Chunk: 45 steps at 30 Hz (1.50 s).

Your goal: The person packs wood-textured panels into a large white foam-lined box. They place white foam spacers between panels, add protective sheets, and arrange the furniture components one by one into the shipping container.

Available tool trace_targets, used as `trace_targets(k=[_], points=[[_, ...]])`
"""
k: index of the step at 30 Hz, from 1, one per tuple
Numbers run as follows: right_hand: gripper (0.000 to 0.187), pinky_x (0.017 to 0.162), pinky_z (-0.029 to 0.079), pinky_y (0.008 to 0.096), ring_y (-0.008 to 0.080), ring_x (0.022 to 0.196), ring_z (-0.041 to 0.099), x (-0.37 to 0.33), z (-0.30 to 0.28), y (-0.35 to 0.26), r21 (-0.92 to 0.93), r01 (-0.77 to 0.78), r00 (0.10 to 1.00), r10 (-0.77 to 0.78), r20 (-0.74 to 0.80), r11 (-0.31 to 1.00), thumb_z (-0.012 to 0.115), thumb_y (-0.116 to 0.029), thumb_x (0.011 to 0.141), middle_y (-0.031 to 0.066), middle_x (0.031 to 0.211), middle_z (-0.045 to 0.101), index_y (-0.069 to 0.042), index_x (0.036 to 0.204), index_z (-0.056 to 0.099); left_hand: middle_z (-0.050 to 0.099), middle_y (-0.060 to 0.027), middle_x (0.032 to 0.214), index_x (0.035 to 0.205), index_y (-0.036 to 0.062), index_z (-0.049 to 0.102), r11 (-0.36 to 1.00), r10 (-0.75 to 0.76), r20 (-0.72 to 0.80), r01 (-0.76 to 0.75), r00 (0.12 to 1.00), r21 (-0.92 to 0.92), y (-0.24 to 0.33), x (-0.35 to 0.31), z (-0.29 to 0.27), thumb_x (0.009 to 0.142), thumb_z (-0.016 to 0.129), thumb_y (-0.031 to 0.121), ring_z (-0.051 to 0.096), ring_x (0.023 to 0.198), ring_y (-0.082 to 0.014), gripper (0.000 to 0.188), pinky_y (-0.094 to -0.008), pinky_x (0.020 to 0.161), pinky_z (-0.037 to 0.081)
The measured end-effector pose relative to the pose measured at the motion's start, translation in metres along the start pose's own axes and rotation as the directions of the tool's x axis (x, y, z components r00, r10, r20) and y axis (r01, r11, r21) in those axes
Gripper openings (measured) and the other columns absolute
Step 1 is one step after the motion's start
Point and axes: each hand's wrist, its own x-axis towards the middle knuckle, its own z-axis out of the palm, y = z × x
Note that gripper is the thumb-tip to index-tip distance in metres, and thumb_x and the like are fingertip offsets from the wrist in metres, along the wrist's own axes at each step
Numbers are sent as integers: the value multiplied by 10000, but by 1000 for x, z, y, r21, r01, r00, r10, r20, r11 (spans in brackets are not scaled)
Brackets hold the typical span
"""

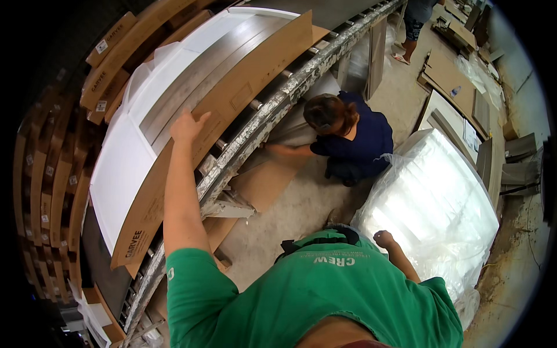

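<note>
Left hand (187,126), fingers spread flat, steadied the long brown cardboard carton flap (232,95) over grey laminate planks (191,87) lying just beyond its fingertips; right hand (383,238) was loosely fisted, holding nothing, beside the plastic-wrapped stack (432,203).

Light was even and fairly bright across the middle, and the plastic-wrapped bundle (432,203) blew out to hard white glare, its detail lost. Left of that bundle the white panel (125,168) stayed clean and readable, and further left the stacked cartons (52,174) sank into dim shadow. Beyond the bundle, the conveyor rail (272,110) bowed heavily, fisheye bending every straight edge. Black corners ringed the frame. Focus held sharp centrally, softening toward the rim.
</note>
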Motion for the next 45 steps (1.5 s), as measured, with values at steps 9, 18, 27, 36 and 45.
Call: trace_targets(k=[9, 18, 27, 36, 45], points=[[239, 704, 438, 347, 302, 770, 547, 13, -12, -11, 35, 51, 998, -49, -37, 998, 476, -263, 683, 140, 836, 581, -95, 785, 611, 477, -188, 1068, 1131, 23, 401, 974, 120, -202, -155, 972, -165, -1, 4, 3, 683, 503, 536, 451, 1006, -289, 689, -367, 825, 359], [240, 721, 436, 347, 289, 792, 546, -7, -5, 13, -104, 30, 995, -20, 100, 994, 469, -272, 688, 119, 847, 586, -104, 783, 613, 529, -132, 994, 933, -36, 519, 525, -230, -537, -362, 812, -771, 31, -174, 58, 766, 555, 119, 490, 919, -202, 231, -288, 816, 353], [275, 718, 432, 382, 311, 778, 543, 30, 8, 29, -244, 147, 987, -124, 106, 959, 449, -300, 695, 134, 847, 579, -99, 793, 609, 569, -178, 812, 843, 32, 578, 907, 223, 774, 164, 593, -387, -90, -423, 343, 710, 562, 155, 541, 808, -278, 182, -300, 727, 413], [249, 678, 446, 373, 318, 736, 551, 11, -36, -19, 120, 68, 973, -39, -229, 991, 497, -283, 682, 156, 779, 582, -69, 752, 602, 571, -168, 828, 861, 29, 576, 718, 112, 679, 413, 725, -560, -86, -361, 283, 710, 561, 150, 536, 825, -261, 195, -297, 738, 408], [229, 690, 449, 319, 252, 749, 575, 10, -75, 0, 389, 1, 922, 149, -357, 921, 520, -230, 662, 125, 789, 601, -78, 799, 622, 573, -157, 845, 880, 25, 573, 333, 314, -66, -175, 947, -926, 62, -192, 114, 709, 560, 145, 532, 841, -244, 209, -294, 749, 403]])
